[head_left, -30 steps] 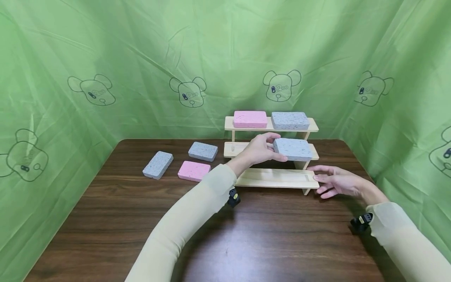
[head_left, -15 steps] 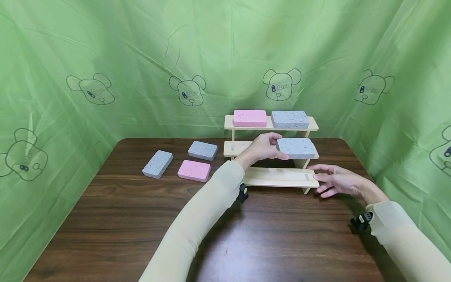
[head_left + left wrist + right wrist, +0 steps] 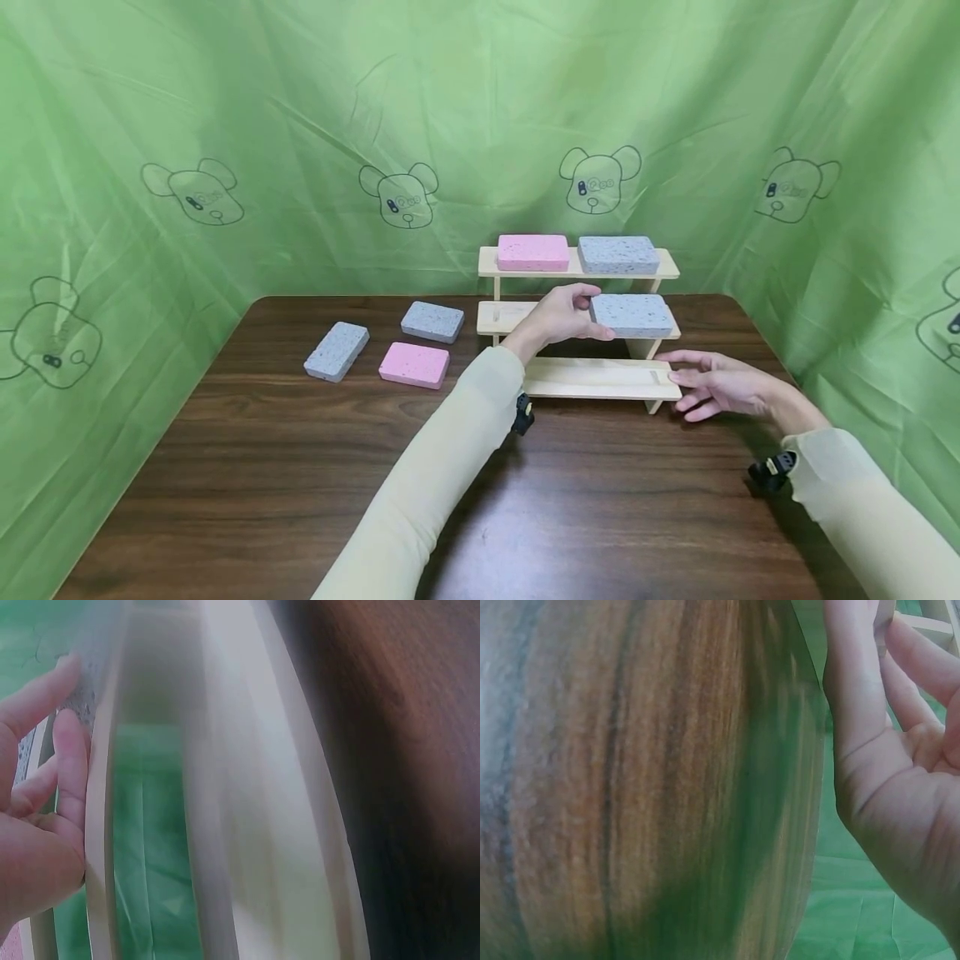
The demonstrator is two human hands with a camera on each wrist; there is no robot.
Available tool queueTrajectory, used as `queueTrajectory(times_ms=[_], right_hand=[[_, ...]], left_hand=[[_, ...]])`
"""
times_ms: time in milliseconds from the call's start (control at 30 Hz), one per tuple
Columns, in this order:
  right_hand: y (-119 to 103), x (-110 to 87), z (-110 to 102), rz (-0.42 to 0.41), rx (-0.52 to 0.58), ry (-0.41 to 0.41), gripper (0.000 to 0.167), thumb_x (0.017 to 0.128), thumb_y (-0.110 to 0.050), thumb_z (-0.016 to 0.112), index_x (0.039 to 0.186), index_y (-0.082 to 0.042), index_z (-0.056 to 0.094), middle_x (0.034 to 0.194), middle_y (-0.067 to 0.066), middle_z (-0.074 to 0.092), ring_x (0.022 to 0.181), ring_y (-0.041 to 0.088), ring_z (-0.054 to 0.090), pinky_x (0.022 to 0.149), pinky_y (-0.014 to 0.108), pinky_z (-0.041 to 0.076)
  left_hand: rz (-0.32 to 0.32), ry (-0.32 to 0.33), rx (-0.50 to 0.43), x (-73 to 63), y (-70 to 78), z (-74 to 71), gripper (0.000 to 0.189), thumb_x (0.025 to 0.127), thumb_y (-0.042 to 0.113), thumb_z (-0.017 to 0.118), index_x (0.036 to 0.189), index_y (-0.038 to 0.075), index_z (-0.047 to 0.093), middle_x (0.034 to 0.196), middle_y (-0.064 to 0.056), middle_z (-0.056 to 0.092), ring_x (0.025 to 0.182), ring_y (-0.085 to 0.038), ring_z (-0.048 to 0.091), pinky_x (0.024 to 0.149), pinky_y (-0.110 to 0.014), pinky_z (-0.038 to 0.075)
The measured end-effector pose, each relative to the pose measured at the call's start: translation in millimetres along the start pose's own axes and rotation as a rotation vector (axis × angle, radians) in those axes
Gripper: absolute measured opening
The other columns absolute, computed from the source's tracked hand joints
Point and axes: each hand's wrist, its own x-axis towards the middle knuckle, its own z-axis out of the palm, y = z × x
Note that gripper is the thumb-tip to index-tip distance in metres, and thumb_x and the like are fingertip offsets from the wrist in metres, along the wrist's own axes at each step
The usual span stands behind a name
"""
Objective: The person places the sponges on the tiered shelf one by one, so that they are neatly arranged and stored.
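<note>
In the head view my left hand (image 3: 562, 315) pinches the left end of a speckled blue-grey sponge (image 3: 632, 315) at the right end of the middle tier of a three-tier wooden display rack (image 3: 592, 379). The left wrist view shows the fingertips against that sponge (image 3: 88, 694), much of which is blurred. My right hand (image 3: 716, 386) grips the right end of the rack's bottom tier, thumb on the shelf end and the other fingers beside and below it. On the top tier sit a pink sponge (image 3: 533, 252) and another blue-grey sponge (image 3: 618, 255).
Left of the rack, two blue-grey sponges, one tilted (image 3: 337, 352) and one farther back (image 3: 432, 322), lie on the dark wooden table (image 3: 247, 467) with a pink sponge (image 3: 415, 365). A green curtain (image 3: 300, 100) encloses the table's back and sides.
My left hand has moved slightly right with the blue-grey sponge, to the right end of the middle tier, and has stayed there for the last half second. My right hand has kept its place.
</note>
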Motion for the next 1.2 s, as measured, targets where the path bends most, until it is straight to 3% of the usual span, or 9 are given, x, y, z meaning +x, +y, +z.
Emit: queueTrajectory(times_ms=[267, 767, 967, 1200], right_hand=[[2.5, 0.3, 0.3, -0.004, -0.008, -0.001, 0.039, 0.111, -0.008, 0.037, 0.138, -0.032, 0.052, 0.111, 0.013, 0.065, 0.095, 0.028, 0.07, 0.086, 0.051, 0.058], [1.5, 1.3, -3.3, 0.009, -0.009, -0.001, 0.041, 0.111, -0.009, 0.037, 0.136, -0.036, 0.055, 0.112, 0.011, 0.066, 0.095, 0.028, 0.071, 0.087, 0.05, 0.058], [2.4, 1.1, -6.2, 0.015, -0.008, -0.002, 0.042, 0.111, -0.008, 0.036, 0.136, -0.037, 0.055, 0.113, 0.011, 0.066, 0.095, 0.028, 0.07, 0.087, 0.05, 0.058], [2.2, 1.8, -5.7, 0.005, -0.002, -0.007, 0.042, 0.111, -0.008, 0.037, 0.137, -0.035, 0.054, 0.112, 0.012, 0.066, 0.095, 0.029, 0.07, 0.087, 0.051, 0.058]], left_hand=[[-0.018, -0.009, 0.018, 1.5, -2.2, -1.1, 0.081, 0.069, 0.004, 0.094, 0.141, 0.009, 0.058, 0.118, -0.007, 0.055, 0.1, -0.016, 0.057, 0.076, -0.022, 0.058], [-0.015, -0.014, 0.037, 0.0, 0.1, -1.8, 0.085, 0.07, 0.005, 0.094, 0.145, 0.008, 0.054, 0.121, -0.009, 0.054, 0.095, -0.016, 0.06, 0.074, -0.022, 0.058], [-0.006, -0.013, 0.033, 0.3, -1.0, -1.3, 0.086, 0.07, 0.004, 0.094, 0.146, 0.009, 0.053, 0.123, -0.009, 0.054, 0.099, -0.016, 0.06, 0.076, -0.022, 0.057], [0.003, 0.003, 0.105, 0.4, -3.4, -4.6, 0.087, 0.069, 0.01, 0.095, 0.146, 0.013, 0.055, 0.126, -0.006, 0.058, 0.108, -0.015, 0.056, 0.088, -0.021, 0.05]])
